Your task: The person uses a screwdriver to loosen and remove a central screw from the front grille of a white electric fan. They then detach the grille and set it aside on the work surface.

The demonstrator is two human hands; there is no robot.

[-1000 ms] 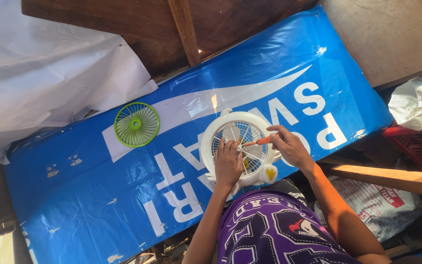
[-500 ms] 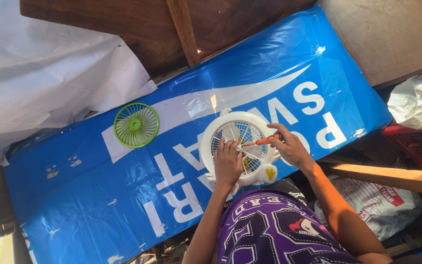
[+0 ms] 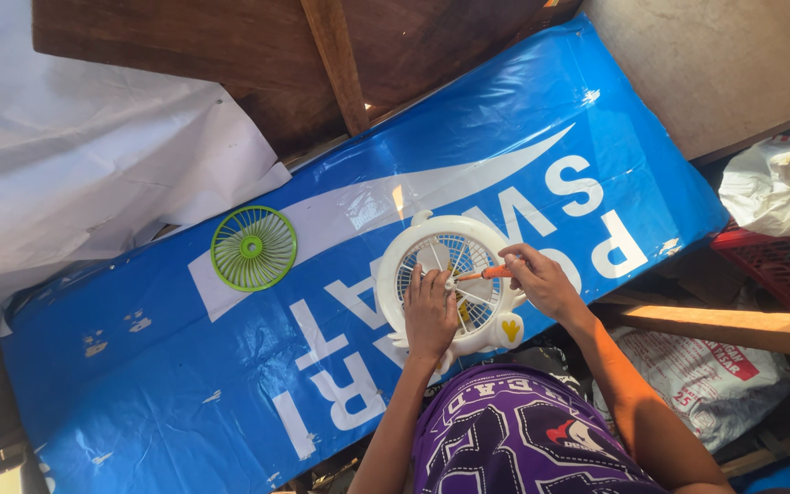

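A round white fan housing [image 3: 422, 245] lies flat on a blue printed plastic sheet [image 3: 185, 384] over a board. My left hand [image 3: 430, 313] presses flat on its lower left part, fingers spread over the grille. In my right hand [image 3: 541, 282] is an orange-handled screwdriver [image 3: 486, 273], its tip pointing left at the fan's centre. A round green fan grille [image 3: 253, 248] lies loose on the sheet to the left, well apart from both hands.
White plastic sheeting [image 3: 66, 165] covers the upper left. Dark wooden boards [image 3: 340, 64] lie behind the blue sheet. At right are a wooden beam [image 3: 733, 329], a red crate [image 3: 779, 265], a white bag [image 3: 779, 183] and a printed sack [image 3: 688, 375].
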